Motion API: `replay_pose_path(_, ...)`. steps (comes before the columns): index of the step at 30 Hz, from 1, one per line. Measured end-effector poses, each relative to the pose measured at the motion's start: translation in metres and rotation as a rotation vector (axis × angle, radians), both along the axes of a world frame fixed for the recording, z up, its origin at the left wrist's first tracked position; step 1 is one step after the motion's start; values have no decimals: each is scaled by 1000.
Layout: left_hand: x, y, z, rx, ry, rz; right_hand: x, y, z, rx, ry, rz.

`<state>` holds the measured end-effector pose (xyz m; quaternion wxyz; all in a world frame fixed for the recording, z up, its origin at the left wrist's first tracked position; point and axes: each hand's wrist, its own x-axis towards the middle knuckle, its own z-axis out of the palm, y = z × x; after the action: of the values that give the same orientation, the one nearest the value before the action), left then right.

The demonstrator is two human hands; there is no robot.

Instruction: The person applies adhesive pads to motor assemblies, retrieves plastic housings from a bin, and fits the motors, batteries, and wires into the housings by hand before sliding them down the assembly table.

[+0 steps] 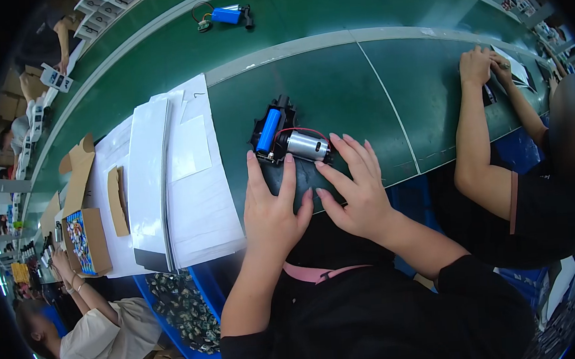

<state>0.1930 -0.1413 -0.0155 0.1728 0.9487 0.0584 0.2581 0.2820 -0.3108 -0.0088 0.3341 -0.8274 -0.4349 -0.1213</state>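
Observation:
A black plastic housing (284,116) lies on the green table in front of me. In it sit a blue cylindrical battery (269,131) and a silver motor (306,146), with a red wire curving over the motor. My left hand (272,204) is at the housing's near edge, fingers apart, fingertips by the lower ends of the battery and motor. On the motor's right side is my right hand (358,188), its fingers spread and the fingertips close to the motor's end. Neither hand is wrapped round anything.
White sheets (199,205) and a cardboard box of batteries (86,241) lie left. Below is a blue bin (183,310) of small circuit boards. Another battery assembly (228,15) lies on the far belt. Co-workers sit left and right; one's hands (486,65) are at the right.

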Motion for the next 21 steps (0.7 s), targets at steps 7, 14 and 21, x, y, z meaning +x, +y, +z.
replay_pose_path(7, -1, 0, 0, 6, 5, 3, 2, -1, -1, 16, 11, 29)
replay_pose_path(14, 1, -1, 8, 26, 61, 16, 3, -2, -4, 22, 6, 43)
replay_pose_path(21, 4, -2, 18, 45, 164, 38, 5, -3, -3, 29, 14, 64)
